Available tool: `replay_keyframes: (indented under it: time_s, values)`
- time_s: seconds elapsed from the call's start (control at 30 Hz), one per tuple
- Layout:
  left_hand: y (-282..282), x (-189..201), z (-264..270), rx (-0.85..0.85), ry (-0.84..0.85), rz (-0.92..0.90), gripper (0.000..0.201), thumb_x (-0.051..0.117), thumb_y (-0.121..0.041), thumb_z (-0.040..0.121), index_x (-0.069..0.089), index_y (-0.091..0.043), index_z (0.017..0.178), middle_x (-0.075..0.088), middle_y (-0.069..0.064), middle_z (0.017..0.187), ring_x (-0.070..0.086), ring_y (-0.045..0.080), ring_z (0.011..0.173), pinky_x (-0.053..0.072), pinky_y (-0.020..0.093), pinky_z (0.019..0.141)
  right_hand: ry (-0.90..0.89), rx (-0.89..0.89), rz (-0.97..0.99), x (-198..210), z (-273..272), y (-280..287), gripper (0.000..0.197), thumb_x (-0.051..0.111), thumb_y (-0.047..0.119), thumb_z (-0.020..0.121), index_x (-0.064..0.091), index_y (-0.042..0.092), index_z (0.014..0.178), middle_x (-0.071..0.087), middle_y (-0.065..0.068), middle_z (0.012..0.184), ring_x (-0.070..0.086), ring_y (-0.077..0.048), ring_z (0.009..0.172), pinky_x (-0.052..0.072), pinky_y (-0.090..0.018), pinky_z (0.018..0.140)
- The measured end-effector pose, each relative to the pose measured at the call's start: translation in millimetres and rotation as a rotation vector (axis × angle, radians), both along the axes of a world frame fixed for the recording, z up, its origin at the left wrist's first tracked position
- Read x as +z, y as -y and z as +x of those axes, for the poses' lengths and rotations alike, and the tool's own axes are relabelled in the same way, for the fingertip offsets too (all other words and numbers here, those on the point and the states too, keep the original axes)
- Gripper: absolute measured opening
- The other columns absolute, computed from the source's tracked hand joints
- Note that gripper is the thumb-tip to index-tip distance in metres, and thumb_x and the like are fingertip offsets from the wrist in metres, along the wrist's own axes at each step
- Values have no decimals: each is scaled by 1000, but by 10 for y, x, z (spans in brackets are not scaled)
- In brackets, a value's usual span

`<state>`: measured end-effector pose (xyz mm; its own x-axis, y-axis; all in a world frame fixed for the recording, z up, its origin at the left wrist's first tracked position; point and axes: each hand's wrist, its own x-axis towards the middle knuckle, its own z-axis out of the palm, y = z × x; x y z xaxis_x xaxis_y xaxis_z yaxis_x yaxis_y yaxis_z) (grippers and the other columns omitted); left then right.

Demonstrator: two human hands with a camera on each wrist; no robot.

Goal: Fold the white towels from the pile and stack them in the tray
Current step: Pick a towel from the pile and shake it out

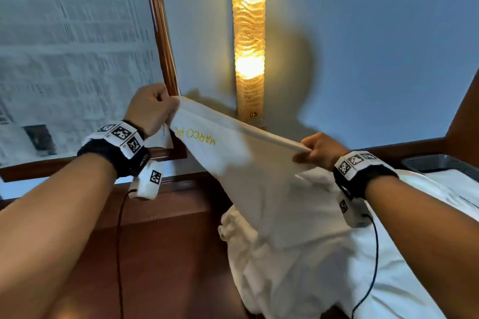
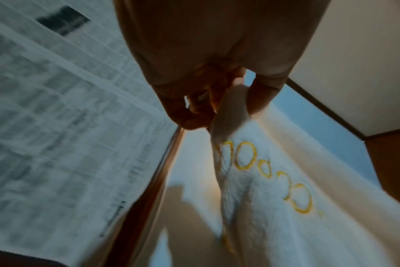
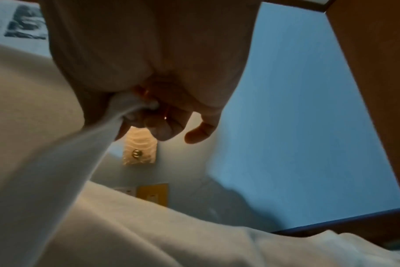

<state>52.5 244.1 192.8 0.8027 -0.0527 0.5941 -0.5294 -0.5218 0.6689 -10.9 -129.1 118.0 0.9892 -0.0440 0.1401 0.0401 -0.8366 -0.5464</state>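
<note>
Head view: the left hand (image 1: 151, 109) and the right hand (image 1: 321, 150) each had fingers curled tight on a top corner of a white towel (image 1: 248, 179), stretching its upper edge taut in the air above the pile (image 1: 272, 267). The tray (image 1: 440, 163) sat far right, well apart.

Left wrist view: thumb and fingers (image 2: 258, 97) pinched the corner just above the yellow lettering (image 2: 263, 169).

Right wrist view: the fingers (image 3: 169, 124) bunched the other corner, little finger loose.

Looked to me like the spreading-out step, no fold yet. Next move probably needs the two corners brought together evenly, or the towel laid flat first.
</note>
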Motion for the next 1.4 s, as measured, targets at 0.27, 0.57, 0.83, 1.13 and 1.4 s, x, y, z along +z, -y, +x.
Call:
replay_keyframes:
  time_s: [0.27,0.57,0.83,1.13,1.4]
  values:
    - [369,-390,-160,-286,-294,226,63,83,-59,50,61,-32,102,62,-1,106,58,17,83,48,32,77,429,136,-159,654,109,-698,8,70,8,79,68,14,85,63,0,80,61,-22,77,45,-28,68]
    - [699,-310,-200,-287,-176,-28,44,66,-24,98,49,-17,58,38,-9,45,31,12,40,22,29,53,460,242,41,767,215,-1177,12,76,21,79,67,14,80,62,-1,73,52,-13,68,39,-27,62]
    - [662,132,-444,-177,43,68,52,64,-25,99,52,6,60,49,22,53,42,20,45,32,29,52,441,204,-98,460,406,-1094,31,66,23,86,50,14,61,48,-2,57,45,-23,56,27,-29,61]
    - [12,98,-398,47,-54,-42,37,61,-26,101,70,2,79,73,14,74,70,37,77,57,53,80,51,-190,-95,-337,504,435,12,64,17,85,75,15,86,73,-16,95,67,-37,91,49,-33,72]
    - [1352,-160,-337,-315,-158,-35,38,61,-41,98,76,-8,89,73,12,103,67,29,102,50,45,91,602,207,162,579,355,-275,28,53,21,78,75,6,87,72,-17,87,68,-34,84,48,-33,72]
